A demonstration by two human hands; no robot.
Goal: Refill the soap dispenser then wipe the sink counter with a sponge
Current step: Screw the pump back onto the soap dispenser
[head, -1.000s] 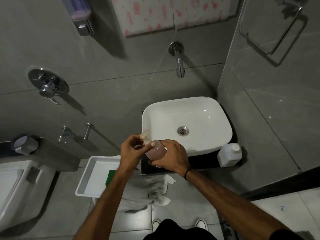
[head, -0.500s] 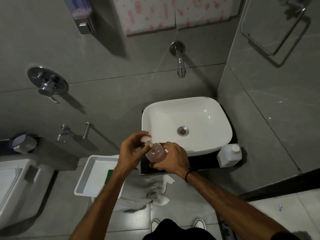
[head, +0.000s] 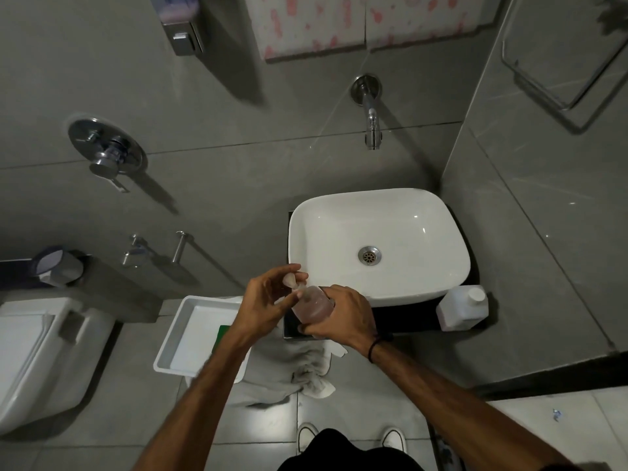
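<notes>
Together, two hands, left [head: 263, 302] and right [head: 343, 316], grip one soap dispenser [head: 311, 305] beside one sink [head: 421, 287].

Twisting at the pump [head: 291, 279], left hand [head: 268, 302] now curling further over it, fingertips [head: 299, 268] closing round the nozzle where a second ago they sat lower at the neck. Tilting the bottle [head: 311, 305] a little more toward those fingers, right hand [head: 343, 316] gripping its base.
</notes>
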